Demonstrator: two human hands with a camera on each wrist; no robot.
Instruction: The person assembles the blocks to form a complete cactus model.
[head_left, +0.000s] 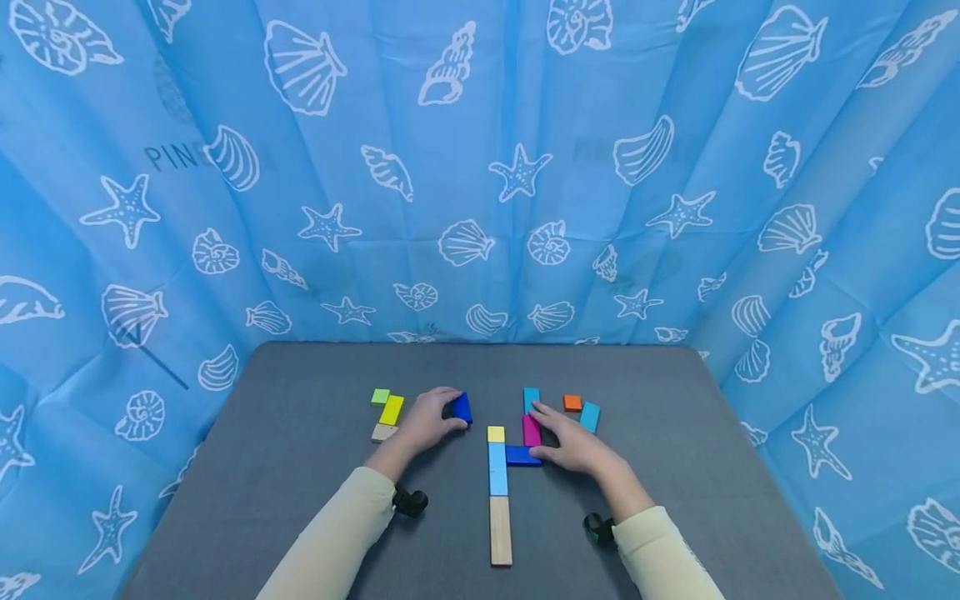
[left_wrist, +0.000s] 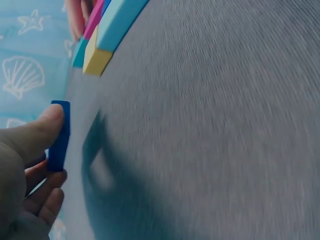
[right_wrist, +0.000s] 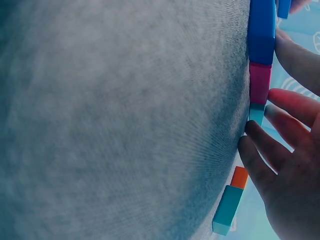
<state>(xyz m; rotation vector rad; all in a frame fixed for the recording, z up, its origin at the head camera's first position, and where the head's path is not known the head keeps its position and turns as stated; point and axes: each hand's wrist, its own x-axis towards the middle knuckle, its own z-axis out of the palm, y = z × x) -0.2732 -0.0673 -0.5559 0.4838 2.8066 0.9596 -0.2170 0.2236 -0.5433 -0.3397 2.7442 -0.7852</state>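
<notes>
My left hand (head_left: pixel 426 422) pinches a dark blue block (head_left: pixel 462 408) between thumb and fingers. In the left wrist view this block (left_wrist: pixel 59 142) is held above the grey table, its shadow falling beside it. My right hand (head_left: pixel 576 443) lies with spread fingers along joined blocks. Its thumb is at the end of a blue block (head_left: pixel 521 456), and other fingertips reach a magenta block (head_left: pixel 532 431) and a teal block (head_left: pixel 531 398). The blue block meets the side of a column made of a yellow block (head_left: pixel 496 433), a light blue block (head_left: pixel 498 469) and a wooden block (head_left: pixel 500 531).
Left of my left hand lie a green block (head_left: pixel 381 397), a yellow block (head_left: pixel 392 411) and a pale wooden block (head_left: pixel 383 432). Beyond my right hand are an orange block (head_left: pixel 572 403) and another teal block (head_left: pixel 590 417). A shell-patterned blue curtain (head_left: pixel 480 167) surrounds the grey table (head_left: pixel 300 517).
</notes>
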